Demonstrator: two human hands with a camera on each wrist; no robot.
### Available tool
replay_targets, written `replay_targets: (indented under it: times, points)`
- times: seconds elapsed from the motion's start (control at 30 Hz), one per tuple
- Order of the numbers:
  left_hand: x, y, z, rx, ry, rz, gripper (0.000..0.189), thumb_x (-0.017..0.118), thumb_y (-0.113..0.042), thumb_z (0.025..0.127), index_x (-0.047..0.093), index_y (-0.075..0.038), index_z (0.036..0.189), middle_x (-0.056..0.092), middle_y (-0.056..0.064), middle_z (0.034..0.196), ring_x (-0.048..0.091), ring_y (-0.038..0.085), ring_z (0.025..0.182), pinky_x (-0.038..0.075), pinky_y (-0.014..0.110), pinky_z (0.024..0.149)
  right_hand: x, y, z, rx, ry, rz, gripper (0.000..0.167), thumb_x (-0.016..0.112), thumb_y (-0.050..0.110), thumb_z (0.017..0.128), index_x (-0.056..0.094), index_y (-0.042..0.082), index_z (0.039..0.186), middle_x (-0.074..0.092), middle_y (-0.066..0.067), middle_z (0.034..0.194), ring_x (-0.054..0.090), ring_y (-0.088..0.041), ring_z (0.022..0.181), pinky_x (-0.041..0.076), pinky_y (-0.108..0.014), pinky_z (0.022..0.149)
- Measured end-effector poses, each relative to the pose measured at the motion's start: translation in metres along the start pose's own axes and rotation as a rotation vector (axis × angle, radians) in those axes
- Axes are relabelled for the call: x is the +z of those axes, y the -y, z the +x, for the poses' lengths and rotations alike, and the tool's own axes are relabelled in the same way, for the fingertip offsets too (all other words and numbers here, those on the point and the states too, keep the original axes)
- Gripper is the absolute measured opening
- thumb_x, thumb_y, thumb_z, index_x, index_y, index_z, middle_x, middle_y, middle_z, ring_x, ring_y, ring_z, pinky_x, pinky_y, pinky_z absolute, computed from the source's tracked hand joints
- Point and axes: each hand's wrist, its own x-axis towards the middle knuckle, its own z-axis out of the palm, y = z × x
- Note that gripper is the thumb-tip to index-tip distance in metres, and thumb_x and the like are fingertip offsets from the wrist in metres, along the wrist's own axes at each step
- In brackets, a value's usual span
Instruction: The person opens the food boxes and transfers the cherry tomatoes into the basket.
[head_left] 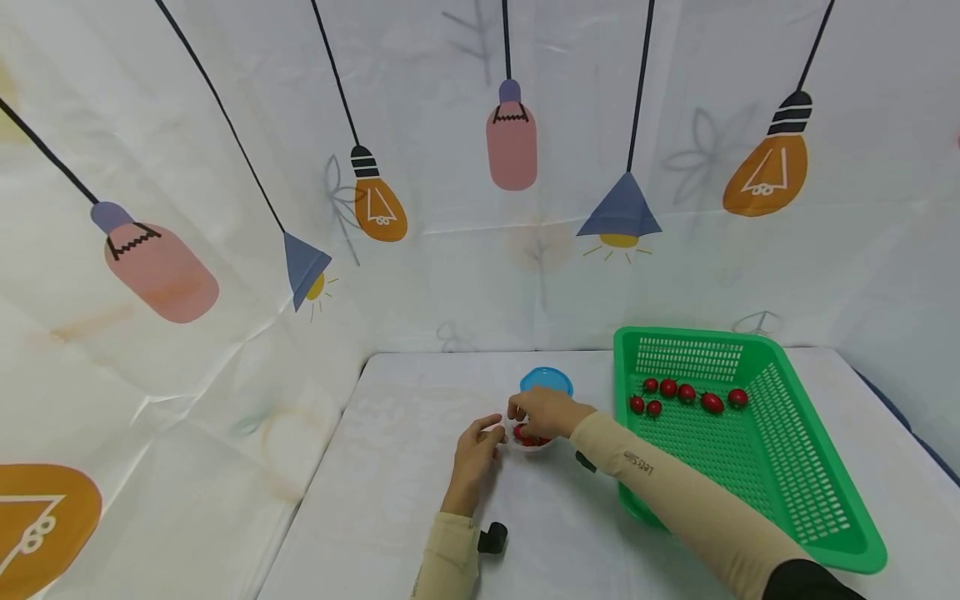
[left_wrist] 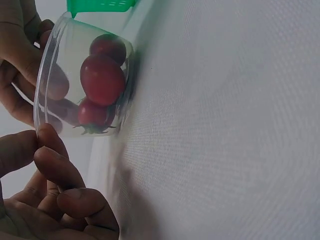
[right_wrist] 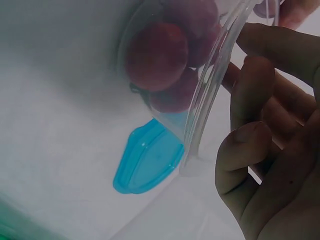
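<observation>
A clear round plastic tub (left_wrist: 75, 37) stands on the white cloth with several cherry tomatoes (left_wrist: 102, 80) inside, some with green stems. My left hand (head_left: 472, 458) is at the tub's left side, thumb and forefinger pinching its rim in the left wrist view. From the other side my right hand (head_left: 551, 412) reaches over the tub, with fingertips inside the rim, seen through the clear wall. In the right wrist view its fingers (right_wrist: 252, 87) are loosely bent and nothing shows between them. Just behind the tub lies a blue plastic lid (head_left: 546, 378).
To the right sits a large green plastic basket (head_left: 813, 433), with several more cherry tomatoes (head_left: 686, 393) toward its back left. The right forearm passes over the basket's near left edge. A printed white sheet (head_left: 450, 283) hangs behind the table (head_left: 390, 467).
</observation>
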Motion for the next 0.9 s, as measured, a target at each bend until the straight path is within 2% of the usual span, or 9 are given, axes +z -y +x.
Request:
replay_targets:
  times: [0.1, 0.27, 0.53, 0.73, 0.9]
  points:
    - [0.0, 0.0, 0.0, -0.004, 0.001, 0.002, 0.035, 0.064, -0.02, 0.098, 0.065, -0.002, 0.128, 0.07, 0.003, 0.083, 0.054, 0.016, 0.067, 0.042, 0.027, 0.065, 0.002, -0.002, 0.001, -0.006, 0.016, -0.031, 0.02, 0.078, 0.013, 0.09, 0.074, 0.015, 0.109, 0.071, 0.001, 0.107, 0.061, -0.019, 0.101, 0.052, -0.048, 0.089]
    - [0.0, -0.001, -0.001, -0.004, 0.003, -0.002, 0.034, 0.064, -0.019, 0.1, 0.064, -0.002, 0.129, 0.069, 0.003, 0.083, 0.054, 0.017, 0.068, 0.043, 0.029, 0.066, 0.006, -0.004, 0.001, -0.018, 0.022, -0.059, 0.018, 0.076, 0.008, 0.089, 0.076, 0.017, 0.105, 0.07, 0.004, 0.102, 0.06, -0.015, 0.096, 0.054, -0.043, 0.085]
    - [0.001, -0.004, -0.002, -0.008, 0.002, 0.009, 0.034, 0.063, -0.02, 0.1, 0.064, -0.003, 0.129, 0.069, 0.003, 0.084, 0.055, 0.019, 0.07, 0.044, 0.03, 0.067, 0.011, -0.007, 0.0, 0.008, 0.005, -0.062, 0.03, 0.069, -0.004, 0.088, 0.074, 0.02, 0.105, 0.068, 0.001, 0.101, 0.058, -0.018, 0.096, 0.055, -0.04, 0.079]
    - [0.003, -0.003, 0.0, 0.005, 0.002, 0.006, 0.033, 0.064, -0.019, 0.1, 0.065, -0.003, 0.128, 0.069, 0.004, 0.083, 0.055, 0.019, 0.07, 0.044, 0.029, 0.067, 0.011, -0.01, 0.0, -0.014, 0.012, -0.089, 0.025, 0.07, 0.0, 0.09, 0.072, 0.02, 0.106, 0.069, 0.001, 0.098, 0.061, -0.016, 0.092, 0.056, -0.039, 0.08]
    - [0.003, -0.002, 0.0, 0.014, 0.003, 0.011, 0.034, 0.064, -0.018, 0.099, 0.064, -0.001, 0.128, 0.07, 0.01, 0.086, 0.054, 0.019, 0.069, 0.043, 0.029, 0.065, 0.009, -0.009, -0.001, -0.006, 0.04, -0.09, 0.022, 0.072, 0.003, 0.092, 0.073, 0.02, 0.106, 0.069, 0.0, 0.099, 0.061, -0.017, 0.093, 0.056, -0.041, 0.081]
